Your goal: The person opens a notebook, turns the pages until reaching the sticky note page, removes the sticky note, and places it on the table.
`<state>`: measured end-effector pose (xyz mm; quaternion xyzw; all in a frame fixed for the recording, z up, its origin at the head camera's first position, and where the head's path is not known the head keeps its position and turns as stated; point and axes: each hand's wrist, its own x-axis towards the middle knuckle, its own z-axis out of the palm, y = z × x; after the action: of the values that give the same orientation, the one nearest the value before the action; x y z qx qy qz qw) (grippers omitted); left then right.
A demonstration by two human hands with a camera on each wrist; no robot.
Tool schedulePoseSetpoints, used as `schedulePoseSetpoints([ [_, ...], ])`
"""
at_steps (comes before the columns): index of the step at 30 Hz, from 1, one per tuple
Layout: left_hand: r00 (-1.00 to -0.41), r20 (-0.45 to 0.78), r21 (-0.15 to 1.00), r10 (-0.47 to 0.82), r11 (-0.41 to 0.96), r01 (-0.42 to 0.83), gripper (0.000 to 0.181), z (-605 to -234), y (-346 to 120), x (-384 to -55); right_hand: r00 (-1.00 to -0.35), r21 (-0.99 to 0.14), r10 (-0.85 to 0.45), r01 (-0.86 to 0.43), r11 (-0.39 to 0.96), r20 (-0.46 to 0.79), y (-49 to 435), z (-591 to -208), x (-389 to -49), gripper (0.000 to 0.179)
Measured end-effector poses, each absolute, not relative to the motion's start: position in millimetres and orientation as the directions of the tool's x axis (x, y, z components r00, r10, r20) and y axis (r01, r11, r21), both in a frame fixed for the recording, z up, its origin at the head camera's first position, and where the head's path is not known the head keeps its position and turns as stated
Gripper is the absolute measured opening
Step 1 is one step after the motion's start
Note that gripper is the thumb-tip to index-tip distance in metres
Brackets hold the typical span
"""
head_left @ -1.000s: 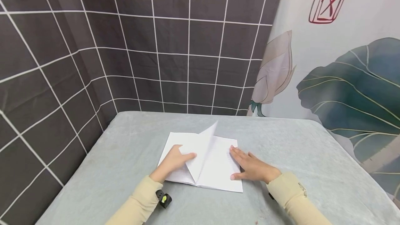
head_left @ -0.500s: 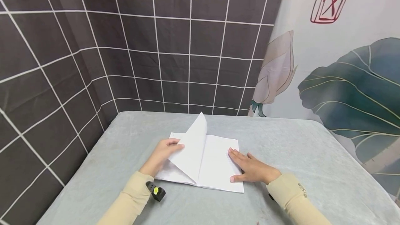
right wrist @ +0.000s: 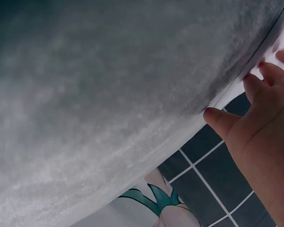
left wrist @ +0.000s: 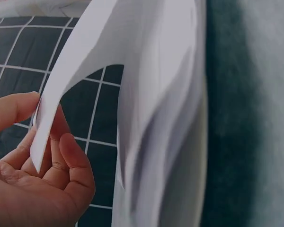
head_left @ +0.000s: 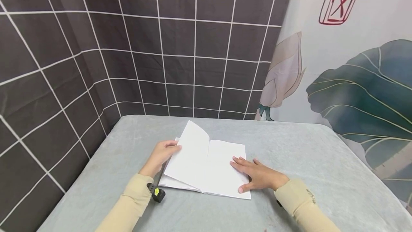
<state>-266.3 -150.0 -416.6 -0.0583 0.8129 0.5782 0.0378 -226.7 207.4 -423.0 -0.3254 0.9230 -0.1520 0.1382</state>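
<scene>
An open notebook (head_left: 225, 167) with white pages lies on the grey-covered table. My left hand (head_left: 162, 156) pinches the outer edge of a raised page (head_left: 190, 153) between thumb and fingers; the left wrist view shows this page (left wrist: 80, 52) curving up off the leaves below. On the other half, my right hand (head_left: 259, 174) rests with fingers spread on the right-hand page near its outer edge. In the right wrist view the right hand (right wrist: 265, 127) has its fingertips at the notebook's edge.
The table (head_left: 309, 153) has a pale grey cloth cover. Behind it hangs a dark curtain (head_left: 177, 63) with a white grid, and to the right a pale cloth (head_left: 317, 63) printed with a lotus bud and leaf.
My left hand has moved left and slightly up, drawing the raised page over from near the middle toward the left side. My right hand stays at the right page, its fingers shifting slightly.
</scene>
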Motion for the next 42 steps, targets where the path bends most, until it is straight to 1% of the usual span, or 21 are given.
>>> schedulePoseSetpoints([
  [3,-0.989,-0.139,0.924,-0.039,0.354,-0.144,0.044,-415.8,-155.2,-265.6,-0.736,-0.372,-0.653,-0.563,0.738,-0.181,208.2,-420.8,-227.2,0.097],
  [8,-0.990,-0.138,0.900,-0.015,0.417,-0.131,0.044,-418.6,-164.3,-267.1,-0.714,-0.400,-0.670,-0.564,0.723,-0.203,210.3,-416.4,-227.8,0.101],
  [15,-0.990,-0.138,0.874,0.017,0.472,-0.114,0.037,-424.8,-175.4,-265.6,-0.702,-0.401,-0.677,-0.567,0.720,-0.222,210.1,-412.5,-228.2,0.105],
  [24,-0.984,-0.175,0.838,0.036,0.531,-0.129,0.040,-429.0,-179.8,-266.2,-0.721,-0.398,-0.653,-0.542,0.740,-0.232,209.4,-413.2,-229.4,0.105],
  [32,-0.983,-0.179,0.833,0.041,0.538,-0.129,0.039,-429.2,-179.2,-266.5,-0.724,-0.410,-0.654,-0.540,0.735,-0.218,208.9,-414.7,-228.2,0.105],
  [42,-0.982,-0.186,0.829,0.046,0.544,-0.131,0.039,-429.0,-178.6,-267.2,-0.732,-0.377,-0.648,-0.551,0.745,-0.210,208.6,-415.4,-227.2,0.099],
])
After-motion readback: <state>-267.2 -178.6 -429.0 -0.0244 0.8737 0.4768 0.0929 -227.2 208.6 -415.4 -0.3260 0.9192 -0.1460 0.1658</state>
